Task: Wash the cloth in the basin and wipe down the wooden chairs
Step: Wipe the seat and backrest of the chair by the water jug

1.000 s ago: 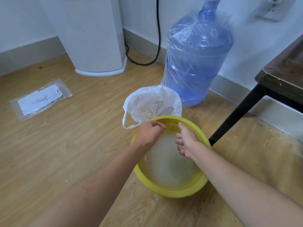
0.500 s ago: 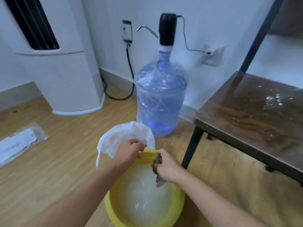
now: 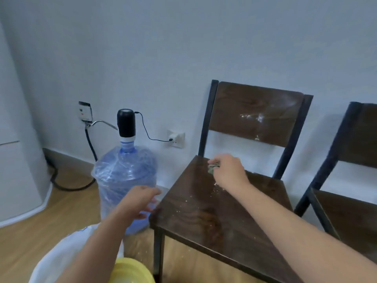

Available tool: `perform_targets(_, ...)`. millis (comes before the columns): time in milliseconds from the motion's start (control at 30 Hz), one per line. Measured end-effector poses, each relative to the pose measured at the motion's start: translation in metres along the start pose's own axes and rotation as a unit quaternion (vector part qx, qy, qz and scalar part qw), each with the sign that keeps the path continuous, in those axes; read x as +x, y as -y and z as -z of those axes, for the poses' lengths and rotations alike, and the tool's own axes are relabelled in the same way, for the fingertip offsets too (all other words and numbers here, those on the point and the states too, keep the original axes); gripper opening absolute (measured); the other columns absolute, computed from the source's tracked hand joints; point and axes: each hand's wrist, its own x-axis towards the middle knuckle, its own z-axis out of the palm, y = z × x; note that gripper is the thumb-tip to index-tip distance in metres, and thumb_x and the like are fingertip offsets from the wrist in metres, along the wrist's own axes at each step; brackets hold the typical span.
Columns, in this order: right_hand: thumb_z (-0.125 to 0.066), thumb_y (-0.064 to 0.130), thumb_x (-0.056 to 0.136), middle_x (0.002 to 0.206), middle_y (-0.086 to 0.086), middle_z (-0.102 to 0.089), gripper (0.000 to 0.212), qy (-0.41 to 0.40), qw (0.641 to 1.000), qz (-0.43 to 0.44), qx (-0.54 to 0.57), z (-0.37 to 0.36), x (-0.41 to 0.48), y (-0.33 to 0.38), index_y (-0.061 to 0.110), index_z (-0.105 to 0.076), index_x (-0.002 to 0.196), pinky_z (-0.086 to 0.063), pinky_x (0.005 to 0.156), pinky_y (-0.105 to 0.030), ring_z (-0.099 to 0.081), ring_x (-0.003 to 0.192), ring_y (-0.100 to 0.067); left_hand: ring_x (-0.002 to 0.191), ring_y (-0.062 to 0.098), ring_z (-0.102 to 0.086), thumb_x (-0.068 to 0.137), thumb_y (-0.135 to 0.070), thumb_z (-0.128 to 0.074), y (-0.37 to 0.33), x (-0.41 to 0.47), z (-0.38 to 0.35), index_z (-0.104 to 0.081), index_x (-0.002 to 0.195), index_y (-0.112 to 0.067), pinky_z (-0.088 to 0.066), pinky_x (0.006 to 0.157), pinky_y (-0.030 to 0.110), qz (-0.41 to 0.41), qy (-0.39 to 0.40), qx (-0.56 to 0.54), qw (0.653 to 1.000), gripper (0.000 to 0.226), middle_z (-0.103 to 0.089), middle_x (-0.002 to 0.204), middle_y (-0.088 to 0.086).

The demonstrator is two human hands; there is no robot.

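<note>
A dark wooden chair [image 3: 206,217] with a black metal frame stands by the wall; pale crumbs and smears lie on its seat and backrest. My right hand [image 3: 228,170] is over the back of the seat, shut on a small greenish-grey cloth [image 3: 212,167] that touches the wood. My left hand [image 3: 140,201] hovers beside the seat's left edge, fingers apart, holding nothing. The yellow basin [image 3: 132,271] shows only its rim at the bottom edge. A second wooden chair [image 3: 350,211] stands to the right, partly cut off.
A large blue water bottle [image 3: 124,184] with a black pump stands left of the chair, its cable running to a wall socket [image 3: 176,138]. A white plastic bag [image 3: 61,260] lies by the basin. A white appliance [image 3: 18,176] fills the left side.
My view lifted from the basin to the chair. My right hand carried the cloth out of the basin onto the chair seat. My left hand left the basin rim and moved up beside the seat.
</note>
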Motion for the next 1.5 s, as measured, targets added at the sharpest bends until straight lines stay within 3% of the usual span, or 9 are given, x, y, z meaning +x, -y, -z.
perform_targets(100, -0.063, 0.003, 0.089, 0.119, -0.009, -0.07, 0.03, -0.088, 0.989, -0.104, -0.06, 0.03, 0.039, -0.08, 0.015, -0.074, 0.113, -0.052, 0.094, -0.035, -0.064, 0.108, -0.031, 0.072, 0.017, -0.061, 0.093, -0.012, -0.067, 0.007, 0.002, -0.017, -0.077, 0.103, -0.011, -0.047, 0.06, 0.026, -0.039, 0.002, 0.044, 0.998, 0.015, -0.069, 0.088, 0.005)
perform_targets(233, -0.048, 0.009, 0.098, 0.127, -0.014, -0.064, 0.031, -0.011, 0.984, -0.122, -0.133, 0.026, 0.057, -0.137, 0.005, -0.064, 0.124, -0.046, 0.095, -0.034, -0.058, 0.117, -0.033, 0.09, 0.018, -0.068, 0.095, -0.01, -0.067, 0.018, 0.009, -0.02, -0.077, 0.098, -0.019, -0.05, 0.065, 0.026, -0.07, -0.01, 0.057, 0.996, 0.015, -0.074, 0.095, 0.004)
perform_targets(367, -0.048, 0.008, 0.097, 0.12, -0.009, -0.068, 0.029, 0.004, 0.963, -0.102, -0.249, 0.012, 0.063, -0.157, 0.012, -0.07, 0.116, -0.047, 0.1, -0.037, -0.06, 0.111, -0.029, 0.084, 0.015, -0.07, 0.094, -0.015, -0.07, 0.03, 0.014, -0.014, -0.079, 0.094, -0.027, -0.051, 0.064, 0.026, -0.09, 0.007, 0.044, 0.995, 0.016, -0.078, 0.089, 0.0)
perform_targets(600, -0.071, 0.007, 0.085, 0.081, -0.012, -0.067, 0.004, -0.054, 0.976, -0.112, -0.179, 0.009, 0.095, -0.141, 0.004, -0.072, 0.083, -0.047, 0.063, -0.029, -0.061, 0.073, -0.024, 0.088, 0.019, -0.075, 0.093, -0.02, -0.072, 0.038, 0.023, -0.012, -0.081, 0.094, -0.029, -0.056, 0.066, 0.029, -0.098, 0.02, 0.02, 0.995, 0.013, -0.08, 0.087, -0.001)
perform_targets(700, -0.063, 0.006, 0.09, 0.084, -0.011, -0.069, 0.016, -0.025, 0.99, -0.066, -0.125, -0.02, 0.1, -0.125, 0.01, -0.077, 0.083, -0.048, 0.069, -0.03, -0.061, 0.078, -0.026, 0.088, 0.02, -0.077, 0.091, -0.023, -0.073, 0.044, 0.032, -0.015, -0.083, 0.094, -0.031, -0.06, 0.066, 0.031, -0.101, 0.0, 0.025, 0.995, 0.013, -0.082, 0.09, 0.0)
perform_targets(800, -0.061, 0.006, 0.093, 0.117, -0.006, -0.071, 0.029, 0.029, 0.994, 0.006, -0.106, -0.036, 0.078, -0.105, 0.015, -0.073, 0.117, -0.048, 0.09, -0.03, -0.063, 0.102, -0.025, 0.09, 0.017, -0.077, 0.091, -0.025, -0.073, 0.047, 0.032, -0.018, -0.082, 0.101, -0.031, -0.063, 0.078, 0.032, -0.11, -0.016, 0.046, 0.993, 0.015, -0.082, 0.09, -0.004)
perform_targets(933, -0.061, 0.009, 0.095, 0.134, 0.006, -0.064, 0.037, 0.104, 0.986, 0.093, -0.095, -0.032, 0.024, -0.085, 0.025, -0.066, 0.128, -0.043, 0.106, -0.029, -0.059, 0.12, -0.017, 0.091, 0.006, -0.073, 0.096, -0.027, -0.069, 0.042, 0.02, -0.019, -0.079, 0.111, -0.032, -0.055, 0.079, 0.025, -0.134, -0.038, 0.11, 0.984, 0.02, -0.08, 0.09, -0.013)
perform_targets(1300, -0.059, 0.006, 0.092, 0.112, 0.026, -0.056, 0.043, 0.23, 0.949, 0.183, -0.115, 0.028, -0.112, -0.103, 0.04, -0.062, 0.117, -0.044, 0.095, -0.017, -0.051, 0.108, 0.005, 0.085, 0.004, -0.071, 0.09, -0.033, -0.074, 0.025, -0.022, -0.025, -0.075, 0.088, -0.037, -0.06, 0.091, 0.043, -0.143, -0.12, 0.141, 0.972, 0.004, -0.077, 0.079, -0.017)
perform_targets(1500, -0.057, 0.015, 0.096, 0.114, 0.025, -0.045, 0.047, 0.259, 0.937, 0.19, -0.139, 0.054, -0.134, -0.107, 0.049, -0.051, 0.129, -0.046, 0.09, -0.02, -0.048, 0.11, 0.001, 0.079, 0.005, -0.071, 0.089, -0.043, -0.074, 0.028, -0.026, -0.02, -0.074, 0.083, -0.035, -0.064, 0.077, 0.042, -0.16, -0.151, 0.176, 0.959, 0.009, -0.075, 0.078, -0.016)
